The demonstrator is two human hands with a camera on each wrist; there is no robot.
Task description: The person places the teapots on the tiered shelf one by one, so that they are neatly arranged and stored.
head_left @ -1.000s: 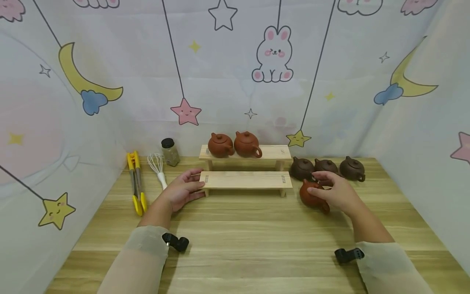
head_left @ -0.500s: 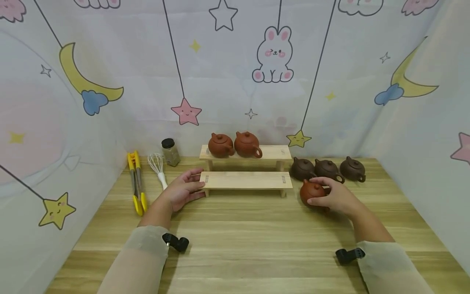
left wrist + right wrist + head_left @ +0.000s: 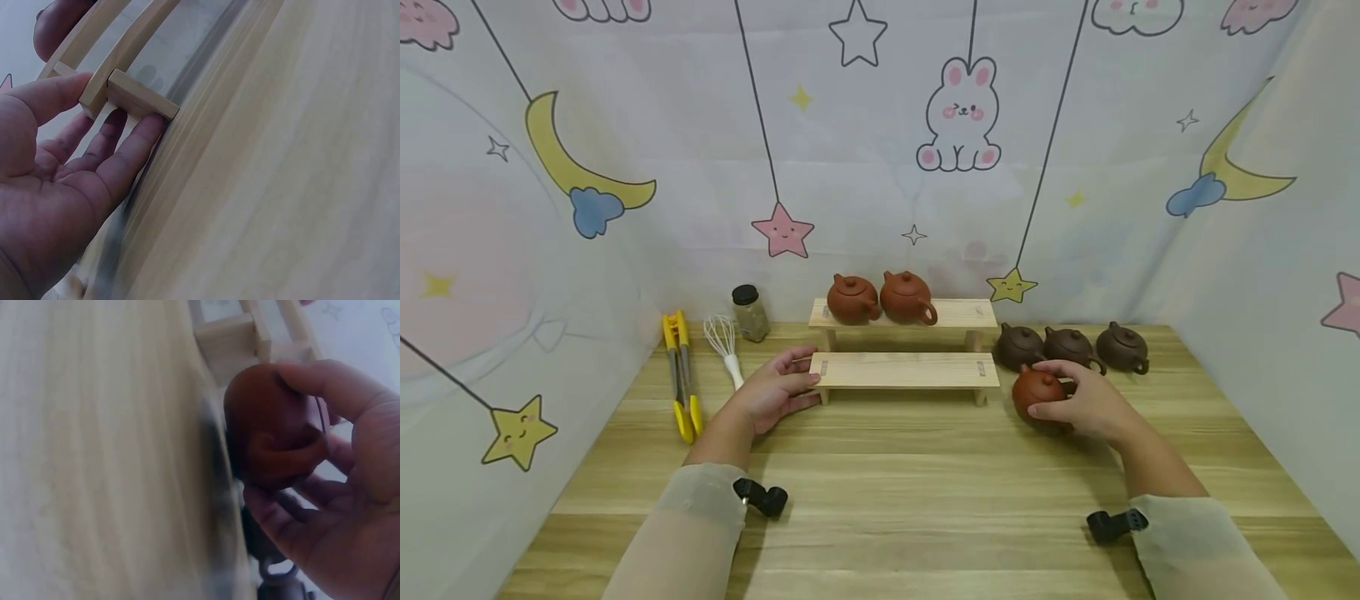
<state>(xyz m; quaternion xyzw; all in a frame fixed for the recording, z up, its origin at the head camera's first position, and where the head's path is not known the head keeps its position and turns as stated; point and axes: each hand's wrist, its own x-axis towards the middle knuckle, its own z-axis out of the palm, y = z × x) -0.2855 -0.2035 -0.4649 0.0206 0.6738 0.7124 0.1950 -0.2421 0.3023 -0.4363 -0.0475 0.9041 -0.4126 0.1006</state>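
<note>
My right hand [image 3: 1093,402] grips a reddish-brown clay teapot [image 3: 1032,392] right of the low wooden stand. In the right wrist view the thumb lies on one side of the teapot [image 3: 256,412] and the fingers on the other; its handle faces the palm. Whether its base touches the table cannot be told. My left hand [image 3: 777,390] holds the left end of the front wooden stand [image 3: 902,369]. The left wrist view has the thumb on the board's edge and fingertips against the stand's leg [image 3: 140,94]. Two matching teapots [image 3: 852,300] sit on the rear stand [image 3: 962,312].
Three dark brown teapots [image 3: 1124,347] stand at the back right, behind the right hand. Yellow-tipped tongs [image 3: 681,375], a white whisk [image 3: 724,343] and a black-capped jar [image 3: 749,313] lie or stand at the left. A printed curtain [image 3: 880,167] closes the back.
My right hand has shifted its grip on the reddish teapot, and the teapot's handle has turned to the right and back. My left hand stays at the stand's end.
</note>
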